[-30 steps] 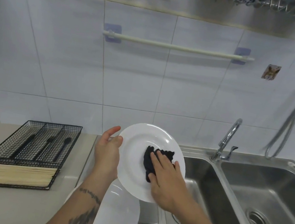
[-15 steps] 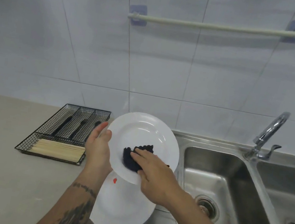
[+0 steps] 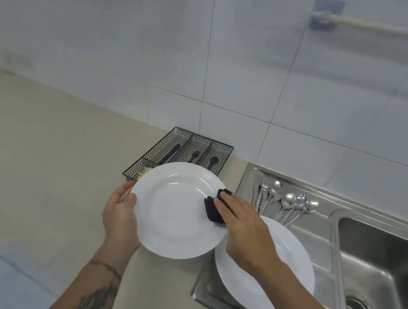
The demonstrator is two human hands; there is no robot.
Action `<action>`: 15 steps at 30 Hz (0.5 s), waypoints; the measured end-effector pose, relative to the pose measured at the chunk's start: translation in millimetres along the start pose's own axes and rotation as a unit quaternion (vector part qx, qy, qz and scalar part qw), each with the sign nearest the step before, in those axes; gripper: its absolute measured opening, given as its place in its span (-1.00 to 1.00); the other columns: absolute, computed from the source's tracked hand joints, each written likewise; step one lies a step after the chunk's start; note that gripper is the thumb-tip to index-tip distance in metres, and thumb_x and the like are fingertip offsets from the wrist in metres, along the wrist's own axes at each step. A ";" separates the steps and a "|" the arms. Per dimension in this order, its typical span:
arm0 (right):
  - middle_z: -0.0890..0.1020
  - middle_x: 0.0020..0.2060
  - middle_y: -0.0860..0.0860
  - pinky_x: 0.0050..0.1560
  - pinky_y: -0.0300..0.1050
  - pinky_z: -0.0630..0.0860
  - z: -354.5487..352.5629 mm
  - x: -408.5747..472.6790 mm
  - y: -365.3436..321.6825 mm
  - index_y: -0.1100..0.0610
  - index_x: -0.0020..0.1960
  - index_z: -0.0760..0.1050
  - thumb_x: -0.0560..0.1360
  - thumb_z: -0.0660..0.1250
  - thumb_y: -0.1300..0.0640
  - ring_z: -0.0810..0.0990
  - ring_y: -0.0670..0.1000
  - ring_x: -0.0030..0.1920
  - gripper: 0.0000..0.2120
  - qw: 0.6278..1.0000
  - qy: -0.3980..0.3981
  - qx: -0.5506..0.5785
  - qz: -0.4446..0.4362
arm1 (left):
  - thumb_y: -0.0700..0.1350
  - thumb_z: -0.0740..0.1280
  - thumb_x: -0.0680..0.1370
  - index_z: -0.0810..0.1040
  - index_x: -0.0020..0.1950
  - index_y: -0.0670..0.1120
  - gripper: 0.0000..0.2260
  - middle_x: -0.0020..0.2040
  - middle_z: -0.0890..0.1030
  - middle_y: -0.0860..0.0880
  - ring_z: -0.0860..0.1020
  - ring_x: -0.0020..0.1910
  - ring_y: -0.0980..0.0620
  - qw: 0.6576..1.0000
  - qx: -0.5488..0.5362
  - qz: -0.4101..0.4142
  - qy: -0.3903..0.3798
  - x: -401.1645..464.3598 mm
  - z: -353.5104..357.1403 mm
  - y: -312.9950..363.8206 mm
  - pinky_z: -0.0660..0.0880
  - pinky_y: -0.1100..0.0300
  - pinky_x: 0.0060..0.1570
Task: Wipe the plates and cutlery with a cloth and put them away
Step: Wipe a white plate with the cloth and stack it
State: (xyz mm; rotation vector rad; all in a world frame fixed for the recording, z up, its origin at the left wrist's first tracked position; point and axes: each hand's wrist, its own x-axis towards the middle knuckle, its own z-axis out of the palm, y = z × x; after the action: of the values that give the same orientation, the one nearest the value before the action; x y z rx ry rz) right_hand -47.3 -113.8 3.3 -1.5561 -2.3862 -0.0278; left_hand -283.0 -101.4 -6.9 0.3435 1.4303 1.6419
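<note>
**Plate held at its left rim, cloth worked at its right rim**

The plate (image 3: 176, 209) is held in the lower centre of the frame, above the counter (image 3: 32, 165), its face turned up toward the camera and tipped only slightly. Being round, it has no long axis; what counts is the line across it from one grip to the other, which runs left to right in the frame. At the left end of that line the left hand (image 3: 120, 214) is curled round the rim, thumb over the front edge and fingers hidden behind. At the right end the dark cloth (image 3: 212, 206) is pressed onto the rim by the right hand (image 3: 244, 229), whose fingers lie nearly straight on top of it.

The unwiped reach of the face is therefore judged to lie leftward of the cloth, toward the holding hand, so the next stroke would be drawn across or round the well in that direction, with the left grip kept firm against the push.

A second plate (image 3: 284, 277) rests on the steel drainboard (image 3: 320, 229) at lower right, partly under the right forearm. Beyond it a cluster of spoons (image 3: 295, 201) lies with bowls toward the upper right and handles converging downward. The wire cutlery tray (image 3: 190, 149) sits just behind the held plate, toward upper centre, its long axis running up and to the right; the left hand is the nearer one to it. Dark-handled pieces lie lengthwise in its compartments
</note>
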 end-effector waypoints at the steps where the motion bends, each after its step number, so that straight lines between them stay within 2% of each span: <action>1: 0.51 0.34 0.05 0.34 0.04 0.36 4.3 2.2 -7.8 0.13 0.38 0.46 0.22 0.39 0.43 0.46 0.15 0.33 -0.27 1.000 0.004 0.005 0.010 | -0.26 0.23 0.60 0.58 0.19 0.06 -0.71 0.21 0.63 -0.06 0.61 0.08 -0.09 1.000 0.002 -0.004 0.003 6.6 -9.7 0.5 0.58 -0.01 0.07; 6: 0.49 0.35 0.04 0.35 -0.03 0.29 21.6 3.1 -34.0 0.12 0.40 0.44 0.30 0.36 0.42 0.45 0.12 0.34 -0.33 0.998 0.026 0.013 0.047 | -0.27 0.23 0.59 0.57 0.22 0.01 -0.71 0.19 0.61 -0.07 0.59 -0.01 -0.05 1.000 0.014 -0.015 0.010 31.2 -47.9 -5.4 0.55 0.12 -0.13; 12: 0.40 0.42 0.00 0.34 -0.09 0.32 21.3 0.3 -47.4 0.08 0.47 0.34 0.35 0.33 0.41 0.36 0.07 0.39 -0.28 0.995 0.028 0.020 0.090 | -0.29 0.23 0.60 0.57 0.22 -0.02 -0.71 0.17 0.61 -0.10 0.58 -0.02 -0.05 0.999 0.015 -0.033 0.006 47.6 -66.1 -15.5 0.53 0.15 -0.14; 15: 0.37 0.44 -0.02 0.33 -0.05 0.35 16.4 -0.9 -48.7 0.06 0.48 0.32 0.43 0.28 0.39 0.33 0.06 0.41 -0.35 0.993 0.032 0.037 0.110 | -0.29 0.23 0.60 0.58 0.19 -0.01 -0.72 0.14 0.62 -0.09 0.59 0.01 -0.08 0.999 0.014 -0.044 -0.004 51.4 -69.8 -20.4 0.54 0.10 -0.08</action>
State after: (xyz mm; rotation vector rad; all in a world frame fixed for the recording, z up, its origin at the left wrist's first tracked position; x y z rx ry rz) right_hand -94.6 -132.0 -5.7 -1.7456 -2.1297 0.0558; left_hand -351.9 -108.8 -62.9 0.2980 1.4434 1.5488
